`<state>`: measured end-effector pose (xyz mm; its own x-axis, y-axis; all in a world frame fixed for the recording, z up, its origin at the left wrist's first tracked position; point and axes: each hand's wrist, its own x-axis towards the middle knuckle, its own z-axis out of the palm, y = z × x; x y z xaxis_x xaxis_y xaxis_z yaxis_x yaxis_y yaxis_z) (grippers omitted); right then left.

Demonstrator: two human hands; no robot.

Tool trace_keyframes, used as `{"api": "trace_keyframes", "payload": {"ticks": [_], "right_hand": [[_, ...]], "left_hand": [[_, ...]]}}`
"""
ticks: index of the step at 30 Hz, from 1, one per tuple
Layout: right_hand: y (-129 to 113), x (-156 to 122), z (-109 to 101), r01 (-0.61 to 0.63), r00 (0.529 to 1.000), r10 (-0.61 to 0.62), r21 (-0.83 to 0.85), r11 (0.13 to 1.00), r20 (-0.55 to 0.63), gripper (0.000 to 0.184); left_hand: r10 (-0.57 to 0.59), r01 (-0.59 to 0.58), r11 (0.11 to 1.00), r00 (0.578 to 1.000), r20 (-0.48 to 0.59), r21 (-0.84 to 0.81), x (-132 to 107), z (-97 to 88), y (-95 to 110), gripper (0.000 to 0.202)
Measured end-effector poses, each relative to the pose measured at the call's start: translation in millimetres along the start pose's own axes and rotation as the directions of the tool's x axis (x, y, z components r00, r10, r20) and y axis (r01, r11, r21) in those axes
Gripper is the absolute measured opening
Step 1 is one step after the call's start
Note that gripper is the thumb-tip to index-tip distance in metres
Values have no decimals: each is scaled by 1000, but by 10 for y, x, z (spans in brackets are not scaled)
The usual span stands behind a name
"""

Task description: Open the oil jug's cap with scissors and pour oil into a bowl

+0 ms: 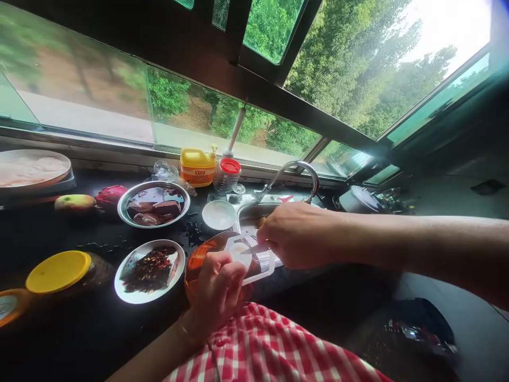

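Observation:
A clear plastic jug of amber liquid [198,258], looking like cooking oil, is in front of me at the counter edge. On its top are a round white cap [238,253] and a white carrying handle [260,275]. With fingers curled, my left hand [220,281] grips the jug's top beside the cap. My right hand [296,233] is closed around a small knife [255,248], whose grip is hidden inside the fist. The blade points left, its tip at the cap; whether it has cut in I cannot tell.
Left of the jug are a plate of dark spiced food [123,286], a metal bowl of dark red pieces in liquid [186,209] and a yellow-lidded jar [59,271]. Behind stand a white bowl [218,215], a yellow pump bottle [198,167] and the sink faucet [296,165].

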<state>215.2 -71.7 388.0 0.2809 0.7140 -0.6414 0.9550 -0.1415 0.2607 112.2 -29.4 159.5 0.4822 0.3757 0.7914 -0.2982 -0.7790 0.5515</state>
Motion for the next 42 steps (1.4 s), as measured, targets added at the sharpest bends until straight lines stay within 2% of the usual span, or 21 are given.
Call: {"api": "trace_keyframes", "payload": {"ticks": [7,11,17,20,22,28,34,39,42], "right_hand": [[120,-25,74,112,993,-115,-97,989,-18,22],[162,-33,79,125,991,-129,-102,987,-34,16],[175,-47,101,139,989,-142,-90,986,-31,18],[180,-62,141,163,981,-171,-90,983,-89,20],[168,-73,141,161,979,-171,-95,982,-108,21],[76,-75,88,120,991,-127,-144,982,-42,19],[-39,-68,238,85,978,-131,-264,961,-160,16],[-85,-94,209,135,974,-186,-334,933,-127,11],[-76,-99,200,124,971,-182,-326,937,-153,12]], "left_hand": [[50,-49,999,998,-31,13,-48,56,-64,18],[67,-66,997,998,-22,32,-50,58,-71,15],[71,-70,997,997,-16,29,-59,52,-66,18],[63,-62,998,998,-11,27,-71,44,-60,19],[59,-58,998,998,-16,25,-71,39,-55,19],[70,-69,997,997,-17,40,-55,48,-60,20],[73,-71,996,997,-28,62,-54,48,-56,19],[65,-64,997,998,-11,40,-63,51,-61,20],[65,-64,997,998,-23,33,-63,57,-73,22]]}}
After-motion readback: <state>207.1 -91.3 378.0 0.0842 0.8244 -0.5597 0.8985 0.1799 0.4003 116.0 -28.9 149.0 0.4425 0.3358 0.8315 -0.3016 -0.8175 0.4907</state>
